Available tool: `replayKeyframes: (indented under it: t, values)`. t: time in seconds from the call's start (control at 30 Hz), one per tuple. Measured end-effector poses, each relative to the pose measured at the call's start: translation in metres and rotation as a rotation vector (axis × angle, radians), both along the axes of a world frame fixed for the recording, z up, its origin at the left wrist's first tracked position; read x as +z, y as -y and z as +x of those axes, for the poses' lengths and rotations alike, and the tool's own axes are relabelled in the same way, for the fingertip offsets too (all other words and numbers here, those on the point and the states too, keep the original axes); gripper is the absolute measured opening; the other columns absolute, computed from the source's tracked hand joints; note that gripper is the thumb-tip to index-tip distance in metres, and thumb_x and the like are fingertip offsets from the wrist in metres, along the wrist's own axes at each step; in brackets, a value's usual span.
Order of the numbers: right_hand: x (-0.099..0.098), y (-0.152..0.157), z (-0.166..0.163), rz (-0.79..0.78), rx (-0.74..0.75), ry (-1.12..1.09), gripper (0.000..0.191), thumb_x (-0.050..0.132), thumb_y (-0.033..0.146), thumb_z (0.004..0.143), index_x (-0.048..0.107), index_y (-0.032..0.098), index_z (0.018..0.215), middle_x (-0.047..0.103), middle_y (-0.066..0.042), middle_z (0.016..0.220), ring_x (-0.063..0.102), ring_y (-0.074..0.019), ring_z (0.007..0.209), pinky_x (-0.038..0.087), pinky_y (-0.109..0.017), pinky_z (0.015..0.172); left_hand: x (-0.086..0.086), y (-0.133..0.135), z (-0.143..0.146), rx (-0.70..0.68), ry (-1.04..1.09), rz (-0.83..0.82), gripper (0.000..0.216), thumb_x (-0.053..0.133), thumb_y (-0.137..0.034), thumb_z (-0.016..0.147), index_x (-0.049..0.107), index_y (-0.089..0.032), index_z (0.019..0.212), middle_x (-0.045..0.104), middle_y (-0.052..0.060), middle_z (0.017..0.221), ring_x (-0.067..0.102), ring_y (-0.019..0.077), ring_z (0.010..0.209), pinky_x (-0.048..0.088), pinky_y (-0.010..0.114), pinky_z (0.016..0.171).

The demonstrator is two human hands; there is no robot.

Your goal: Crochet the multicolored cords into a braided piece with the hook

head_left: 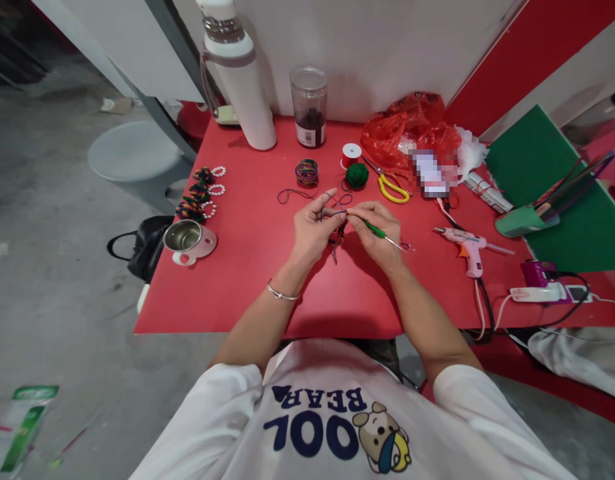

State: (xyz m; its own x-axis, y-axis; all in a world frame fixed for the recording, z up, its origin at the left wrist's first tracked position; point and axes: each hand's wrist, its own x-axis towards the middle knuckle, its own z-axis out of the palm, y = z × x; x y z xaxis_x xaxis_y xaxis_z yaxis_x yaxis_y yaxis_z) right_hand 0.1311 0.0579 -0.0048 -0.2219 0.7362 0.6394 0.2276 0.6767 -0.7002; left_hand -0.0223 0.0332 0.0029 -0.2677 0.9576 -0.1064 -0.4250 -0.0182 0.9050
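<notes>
Over the middle of the red table (247, 280), my left hand (312, 230) pinches a small dark knotted cord piece (339, 235), index finger raised with a dark cord (295, 194) trailing off to the left. My right hand (377, 230) is closed on a green-handled crochet hook (380, 233), its tip at the cord between my hands. Just beyond them lie a green yarn ball (357, 175), a multicoloured cord coil (307, 171) and a red thread spool (351, 155).
At the back stand a white flask (240, 87) and a clear jar (309, 107). Yellow scissors (391, 187), a red plastic bag (412, 127) and a pink glue gun (468, 248) lie right. A metal cup (183, 236) and beaded pieces (201, 193) sit left.
</notes>
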Motion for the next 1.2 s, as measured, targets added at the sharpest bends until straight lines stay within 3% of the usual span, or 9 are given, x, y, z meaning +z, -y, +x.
replayKeyframes:
  t: [0.17,0.3,0.4,0.53,0.63,1.2]
  values:
    - [-0.01,0.008,-0.005,0.158,-0.05,0.041,0.019,0.069,0.033,0.101,0.08,0.032,0.117,0.076,-0.005,0.108,0.074,-0.0187,0.099,0.064,-0.036,0.086,0.004,0.004,0.008,0.027,0.094,-0.041,0.066,0.085,-0.01,0.069,0.072,-0.014,0.133,0.073,-0.004,0.069,0.062,0.0069,0.056,0.046,0.019,0.056]
    - [-0.014,0.01,-0.004,0.214,-0.057,0.008,0.023,0.071,0.032,0.1,0.079,0.036,0.121,0.076,-0.005,0.112,0.075,-0.0192,0.101,0.065,-0.036,0.086,0.009,0.007,0.005,-0.081,0.216,-0.119,0.064,0.087,-0.016,0.068,0.072,-0.018,0.13,0.071,-0.004,0.07,0.046,0.0039,0.043,0.023,0.019,0.04]
    - [-0.012,0.004,0.002,0.127,0.016,-0.029,0.02,0.072,0.039,0.099,0.082,0.038,0.117,0.077,-0.004,0.11,0.075,-0.0191,0.101,0.066,-0.036,0.089,0.012,0.008,-0.002,-0.172,0.28,-0.162,0.057,0.086,-0.016,0.067,0.075,-0.019,0.123,0.069,-0.004,0.07,0.034,0.0013,0.039,0.013,0.02,0.039]
    - [-0.001,-0.009,0.014,-0.066,0.191,-0.066,0.022,0.076,0.051,0.094,0.084,0.038,0.11,0.079,-0.002,0.104,0.076,-0.019,0.099,0.065,-0.038,0.092,0.014,0.007,-0.011,-0.259,0.259,-0.183,0.057,0.089,-0.016,0.062,0.076,-0.019,0.118,0.069,-0.003,0.072,0.035,0.0014,0.041,0.01,0.02,0.04]
    - [0.006,-0.014,0.02,-0.161,0.236,-0.044,0.025,0.077,0.056,0.091,0.085,0.037,0.106,0.081,-0.002,0.103,0.077,-0.0191,0.099,0.064,-0.038,0.093,0.015,0.006,-0.013,-0.252,0.209,-0.176,0.059,0.092,-0.016,0.059,0.076,-0.017,0.117,0.067,-0.004,0.068,0.034,0.0017,0.041,0.009,0.021,0.04]
    - [0.023,-0.014,0.033,-0.205,0.273,0.009,0.025,0.079,0.054,0.09,0.085,0.031,0.099,0.085,-0.004,0.102,0.08,-0.021,0.097,0.065,-0.041,0.095,0.019,0.006,-0.017,-0.259,0.1,-0.17,0.045,0.089,-0.018,0.058,0.081,-0.017,0.102,0.068,-0.001,0.069,0.03,0.0014,0.041,0.011,0.023,0.039]
